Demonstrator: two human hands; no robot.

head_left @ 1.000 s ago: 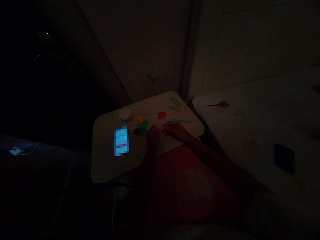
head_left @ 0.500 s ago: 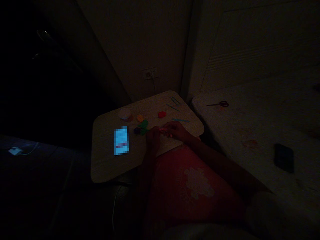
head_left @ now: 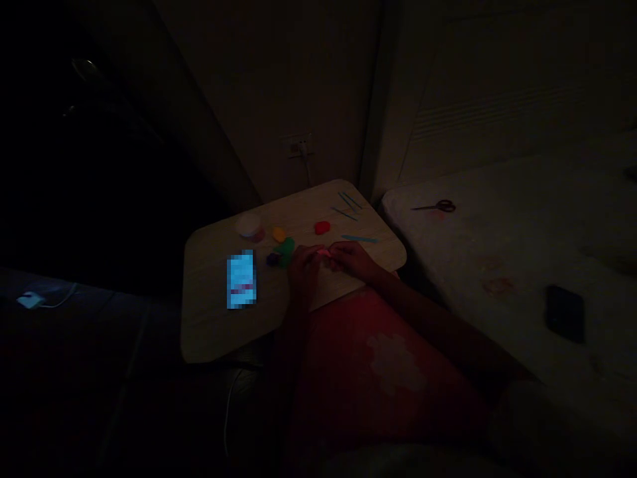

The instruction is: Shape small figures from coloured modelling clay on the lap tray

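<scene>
Over the table [head_left: 209,332], forearms [head_left: 423,309] extended, both hands [head_left: 351,258] pinch a small reddish piece [head_left: 324,252].

lap clothing [head_left: 343,372]: red | print [head_left: 398,362]: pale, ragged-edged | forearms [head_left: 428,315]: bare

Near the centre of the frame, the left hand [head_left: 302,269] has been raised slightly, and its fingers have been extended toward the right hand [head_left: 351,257]. The small reddish piece [head_left: 324,252] has been lifted slightly. More of the green piece [head_left: 285,247] is covered at its lower right.
</scene>
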